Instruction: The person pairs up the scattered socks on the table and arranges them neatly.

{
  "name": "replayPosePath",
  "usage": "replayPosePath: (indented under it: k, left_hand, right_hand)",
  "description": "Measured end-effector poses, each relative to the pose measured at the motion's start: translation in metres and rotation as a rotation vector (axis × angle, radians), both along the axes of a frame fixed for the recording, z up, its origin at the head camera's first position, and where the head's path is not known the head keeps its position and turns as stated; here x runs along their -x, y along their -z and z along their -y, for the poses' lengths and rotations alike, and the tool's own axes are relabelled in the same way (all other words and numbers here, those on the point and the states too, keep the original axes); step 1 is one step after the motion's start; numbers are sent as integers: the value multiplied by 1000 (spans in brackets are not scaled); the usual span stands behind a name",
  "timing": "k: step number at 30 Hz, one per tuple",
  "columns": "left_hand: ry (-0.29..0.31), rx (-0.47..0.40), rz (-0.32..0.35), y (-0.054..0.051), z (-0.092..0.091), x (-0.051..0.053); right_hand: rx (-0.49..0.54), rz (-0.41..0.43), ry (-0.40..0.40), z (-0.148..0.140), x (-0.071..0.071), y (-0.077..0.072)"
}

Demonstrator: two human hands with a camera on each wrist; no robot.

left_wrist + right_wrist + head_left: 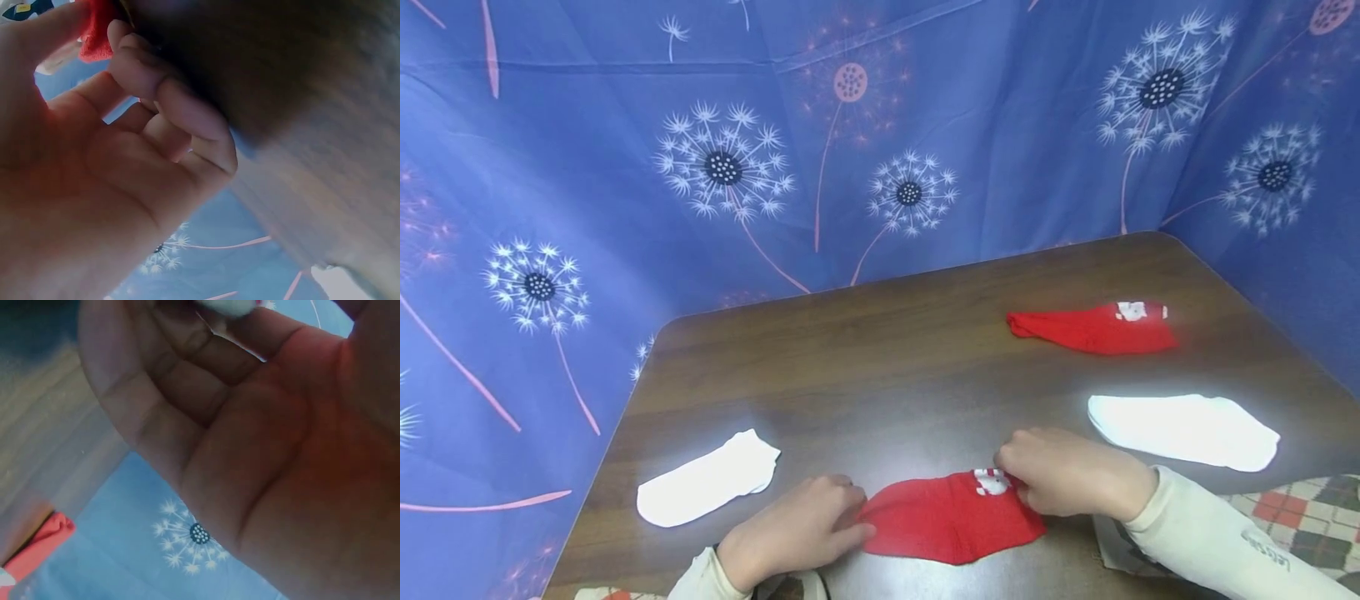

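A red sock [951, 517] with a white patterned patch lies flat near the front of the brown table. At its left end my left hand [805, 525] pinches the fabric; a bit of red knit [98, 34] shows by the thumb and fingers in the left wrist view. My right hand [1067, 472] grips the opposite end, beside the white patch. In the right wrist view the curled fingers partly hide a white bit of the sock [230, 305]. A second red sock [1097, 329] lies farther back on the right.
One white sock [709, 479] lies to the left of my left hand, another white sock [1183, 429] beyond my right forearm. The wooden table [850, 367] meets a blue dandelion-print cloth [1000, 125] behind. Checked fabric [1303, 517] shows at the lower right.
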State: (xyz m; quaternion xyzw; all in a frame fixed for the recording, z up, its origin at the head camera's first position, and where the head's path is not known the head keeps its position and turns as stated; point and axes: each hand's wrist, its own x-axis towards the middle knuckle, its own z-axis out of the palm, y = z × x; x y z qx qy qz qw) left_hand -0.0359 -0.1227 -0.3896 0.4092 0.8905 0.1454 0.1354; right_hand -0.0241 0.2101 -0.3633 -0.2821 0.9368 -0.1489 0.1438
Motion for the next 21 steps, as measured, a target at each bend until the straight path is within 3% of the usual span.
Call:
replayPosePath:
  k: [4,12,17,21]
  left_hand:
    - [-13,0,40,1,1,1]
    - [-23,18,68,1,-2,5]
    - [-1,-52,78,0,2,6]
    - [-25,-92,118,-1,4,6]
  right_hand:
    - [-9,-20,6,-2,1,-3]
    - [-67,-89,92,-4,2,-11]
    - [-86,-123,111,-3,3,-17]
    - [-92,-166,105,-5,5,-23]
